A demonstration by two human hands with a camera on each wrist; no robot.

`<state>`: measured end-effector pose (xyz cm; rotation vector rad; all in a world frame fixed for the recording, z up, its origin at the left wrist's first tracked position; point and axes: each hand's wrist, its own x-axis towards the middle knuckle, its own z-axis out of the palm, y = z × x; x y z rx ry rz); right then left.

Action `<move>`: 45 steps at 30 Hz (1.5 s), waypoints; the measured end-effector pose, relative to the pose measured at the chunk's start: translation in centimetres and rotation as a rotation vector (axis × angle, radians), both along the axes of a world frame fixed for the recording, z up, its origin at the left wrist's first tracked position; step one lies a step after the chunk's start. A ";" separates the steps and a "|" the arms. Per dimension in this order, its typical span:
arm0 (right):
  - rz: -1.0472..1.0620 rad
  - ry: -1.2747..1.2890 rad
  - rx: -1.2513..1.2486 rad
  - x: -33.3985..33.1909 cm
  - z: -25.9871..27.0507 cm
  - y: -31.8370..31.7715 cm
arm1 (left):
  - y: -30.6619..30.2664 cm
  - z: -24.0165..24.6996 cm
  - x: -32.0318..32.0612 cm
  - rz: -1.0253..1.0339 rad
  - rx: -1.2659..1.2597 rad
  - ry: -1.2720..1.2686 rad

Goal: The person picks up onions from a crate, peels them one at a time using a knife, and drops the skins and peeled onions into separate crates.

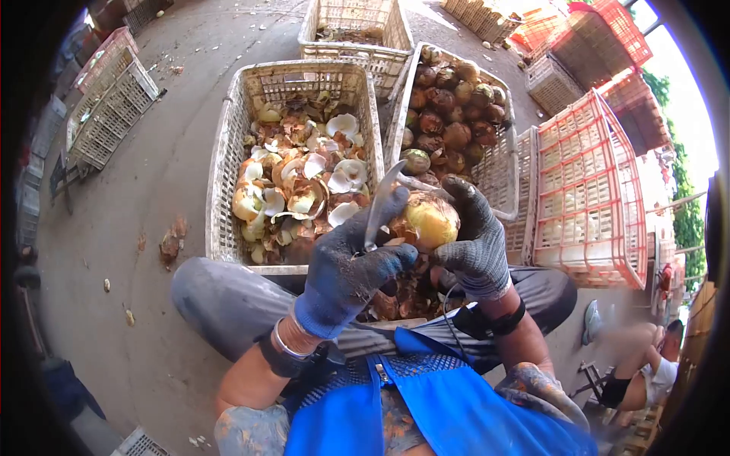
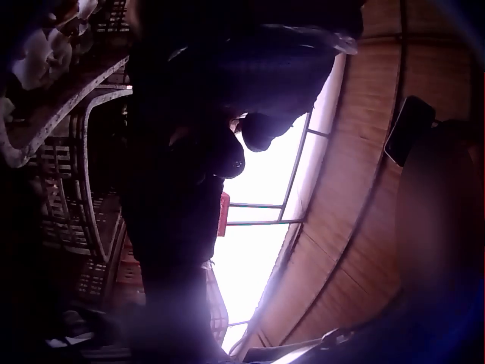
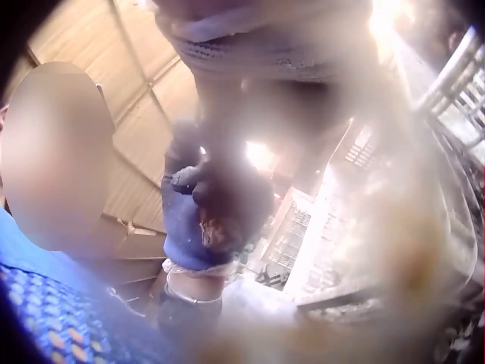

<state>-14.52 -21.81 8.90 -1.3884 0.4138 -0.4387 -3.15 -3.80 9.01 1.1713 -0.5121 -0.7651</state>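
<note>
A peeled-back yellow onion [image 1: 433, 222] sits between the two gloved hands. The right hand [image 1: 480, 242], in a grey glove, grips its right side, fingers above and thumb below. A curved metal blade [image 1: 378, 205] rises from the left hand [image 1: 344, 266], whose blue-gloved fingers are curled round the tool; that thumb points toward the onion. The handle is hidden. In the left wrist view the hands are dark shapes with little detail. The right wrist view is blurred and shows the left hand [image 3: 195, 224] with a bracelet at its wrist.
A crate [image 1: 220, 182] of onion skins and pale pieces stands at front left, a crate [image 1: 508, 171] of brown onions at front right. Loose skins [image 1: 388, 306] lie below the hands. Red and white crates [image 1: 585, 197] stand at right; another person [image 1: 646, 372] sits at lower right.
</note>
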 end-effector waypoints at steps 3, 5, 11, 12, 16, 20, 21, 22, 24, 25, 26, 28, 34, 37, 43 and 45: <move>0.105 -0.006 -0.129 -0.2 1.3 0.3 | 0.5 -0.5 -0.1 -0.015 0.045 -0.076; 0.100 -0.070 -0.059 -0.5 3.2 1.6 | 1.2 0.3 -0.3 -0.037 0.098 -0.015; 0.054 -0.175 0.046 -2.3 1.7 2.8 | 1.1 1.4 -2.3 -0.055 -0.085 0.171; 0.047 -0.170 0.052 -2.7 1.5 2.6 | 0.9 0.1 -2.2 -0.060 -0.078 0.177; 0.002 0.002 -0.023 -2.8 1.2 1.9 | 0.9 -0.7 -1.9 0.254 0.024 -1.045; 0.099 0.175 -0.145 -2.9 0.6 1.5 | 1.6 -0.3 -2.9 0.189 0.199 -1.194; 0.111 0.205 -0.271 -2.9 0.7 1.4 | 1.8 0.0 -3.0 0.179 0.272 -1.265; 0.125 0.235 -0.400 -2.8 0.7 1.3 | 1.9 0.1 -3.1 0.171 0.345 -1.335; 0.141 0.176 -0.547 -2.8 -0.3 1.1 | 1.7 -0.1 -3.0 0.153 0.405 -1.433; 0.112 0.164 -0.573 -2.6 -0.3 1.4 | 1.6 -0.3 -3.1 0.149 0.449 -1.461; 0.080 0.152 -0.600 -2.5 -0.3 1.6 | 1.5 -0.6 -3.1 0.143 0.492 -1.488; 0.087 0.145 -0.420 -2.7 -0.1 2.3 | 1.6 -1.5 -2.8 0.161 0.457 -1.474; 0.081 0.111 -0.553 -2.5 -1.6 1.9 | 1.4 -2.7 -2.8 0.176 0.518 -1.472; 0.009 0.115 -0.222 -3.3 -1.4 2.1 | 2.0 -4.9 -0.9 0.230 0.676 -1.349; 0.029 0.060 -0.049 -2.4 -1.9 1.5 | 3.6 -6.7 0.9 0.371 0.681 -1.175; 0.050 0.103 -0.207 -1.6 -1.5 1.6 | 3.5 -4.2 -0.7 0.335 0.474 -1.230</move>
